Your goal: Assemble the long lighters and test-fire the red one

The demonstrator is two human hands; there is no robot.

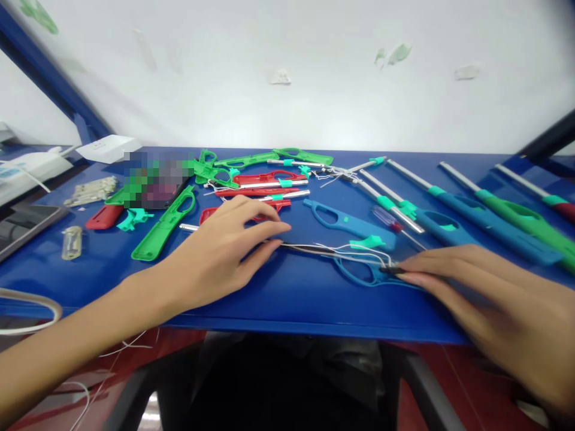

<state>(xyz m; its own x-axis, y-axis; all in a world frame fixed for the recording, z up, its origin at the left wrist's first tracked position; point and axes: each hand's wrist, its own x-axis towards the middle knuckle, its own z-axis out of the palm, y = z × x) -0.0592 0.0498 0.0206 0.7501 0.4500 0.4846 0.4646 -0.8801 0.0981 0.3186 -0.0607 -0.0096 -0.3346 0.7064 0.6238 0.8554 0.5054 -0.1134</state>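
My left hand [233, 242] is closed in a pinch on one end of a thin rod-like wire assembly [309, 249]. At its other end, my right hand [485, 293] pinches a small black piece [392, 270] from which white wires [381, 254] curl back. The assembly hangs level just above the table's front part. Under it, near my right fingers, lies a blue lighter handle half [357, 280], partly hidden. Behind are a teal clip [369, 242] and another blue handle half [354, 224]. A metal lighter tube [188, 227] pokes out behind my left hand.
Assembled long lighters [494, 224] lie along the right side. A screwdriver [389, 220] rests beside them. Green [164, 224] and red handle halves [269, 178] lie at left and centre. A phone [164, 185], partly pixelated, and a transparent part [72, 242] are further left.
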